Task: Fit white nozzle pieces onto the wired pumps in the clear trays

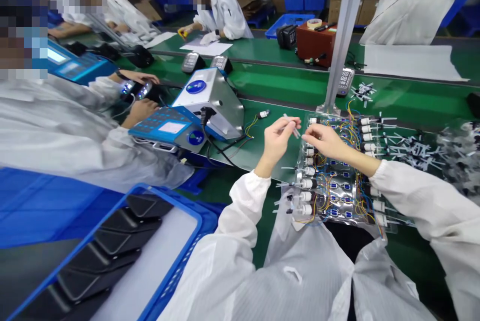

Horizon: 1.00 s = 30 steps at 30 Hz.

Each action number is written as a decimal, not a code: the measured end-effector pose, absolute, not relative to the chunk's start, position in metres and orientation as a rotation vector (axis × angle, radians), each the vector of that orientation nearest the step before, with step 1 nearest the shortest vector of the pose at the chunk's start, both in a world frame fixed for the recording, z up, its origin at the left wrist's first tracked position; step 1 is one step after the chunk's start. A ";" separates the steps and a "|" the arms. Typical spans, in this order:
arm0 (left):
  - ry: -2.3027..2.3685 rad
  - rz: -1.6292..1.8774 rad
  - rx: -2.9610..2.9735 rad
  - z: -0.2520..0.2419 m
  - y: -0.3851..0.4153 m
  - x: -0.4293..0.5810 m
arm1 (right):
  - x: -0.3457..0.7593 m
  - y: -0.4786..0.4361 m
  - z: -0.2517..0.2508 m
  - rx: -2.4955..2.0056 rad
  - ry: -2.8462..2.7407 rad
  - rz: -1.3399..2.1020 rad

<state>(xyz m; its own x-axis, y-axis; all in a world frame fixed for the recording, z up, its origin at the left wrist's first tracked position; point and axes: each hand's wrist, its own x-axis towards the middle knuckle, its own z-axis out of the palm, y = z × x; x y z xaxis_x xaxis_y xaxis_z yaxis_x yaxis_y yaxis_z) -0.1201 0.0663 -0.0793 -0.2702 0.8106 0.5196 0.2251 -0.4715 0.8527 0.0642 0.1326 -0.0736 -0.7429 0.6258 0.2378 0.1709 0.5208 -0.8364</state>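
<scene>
My left hand [276, 140] is closed on a thin translucent tube [296, 132], which sticks out past its fingertips. Just to its right, my right hand [323, 140] is pinched, its fingertips near the tube; whatever lies between them is too small to make out. Both hands hover about the far left corner of a clear plastic tray [327, 220]. Along the tray's sides lie several white cylindrical parts [306, 184] with tubes at their ends. Small blue-faced boards [333, 186] and coloured wires fill the middle. My right forearm hides some of the parts.
Loose tube pieces [418, 151] lie right of the tray. A metal post [343, 36] rises behind it. Left are a silver test box [215, 103], a blue instrument [168, 126] and a wired white part [263, 114]. Co-workers sit nearby; a blue crate [198, 223] stands lower left.
</scene>
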 end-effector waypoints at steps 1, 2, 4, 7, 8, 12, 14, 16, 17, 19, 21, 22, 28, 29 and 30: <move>1.298 1.761 1.555 -0.086 0.063 -0.130 | 0.064 0.132 -0.083 -0.627 -2.324 1.081; 1.326 1.699 1.595 -0.094 0.061 -0.139 | 0.065 0.131 -0.092 -0.597 -2.424 1.009; 1.363 1.494 1.701 -0.111 0.057 -0.152 | 0.069 0.125 -0.109 -0.514 -2.633 0.850; 1.328 1.215 1.731 -0.140 0.054 -0.155 | 0.079 0.115 -0.129 -0.386 -2.808 0.567; 1.304 1.171 1.707 -0.150 0.054 -0.152 | 0.083 0.113 -0.133 -0.347 -2.832 0.487; 1.289 1.189 1.597 -0.181 0.055 -0.133 | 0.090 0.112 -0.141 -0.258 -2.875 0.274; 1.335 1.278 1.573 -0.190 0.054 -0.124 | 0.092 0.112 -0.142 -0.280 -2.864 0.242; 1.389 1.369 1.510 -0.195 0.052 -0.117 | 0.093 0.111 -0.142 -0.310 -2.834 0.261; 1.406 1.395 1.454 -0.196 0.050 -0.115 | 0.093 0.111 -0.141 -0.322 -2.816 0.285; 1.421 1.410 1.334 -0.197 0.046 -0.112 | 0.094 0.111 -0.140 -0.324 -2.788 0.347; 1.423 1.391 1.275 -0.197 0.041 -0.111 | 0.095 0.112 -0.140 -0.302 -2.773 0.415; 1.427 1.376 1.275 -0.197 0.039 -0.111 | 0.095 0.113 -0.141 -0.291 -2.766 0.446; 1.473 1.350 1.313 -0.196 0.034 -0.112 | 0.100 0.115 -0.142 -0.340 -2.645 0.601; 1.470 1.354 1.338 -0.196 0.035 -0.112 | 0.100 0.115 -0.141 -0.370 -2.625 0.597; 1.466 1.361 1.371 -0.196 0.035 -0.113 | 0.101 0.115 -0.139 -0.402 -2.613 0.578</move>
<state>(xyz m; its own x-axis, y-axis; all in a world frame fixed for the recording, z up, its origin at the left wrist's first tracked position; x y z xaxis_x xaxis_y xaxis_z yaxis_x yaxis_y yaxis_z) -0.1126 0.0352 -0.1961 -0.1937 0.9680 0.1594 0.2306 -0.1130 0.9665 0.1012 0.1151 -0.1394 -0.8645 0.3639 0.3468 0.1836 0.8708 -0.4561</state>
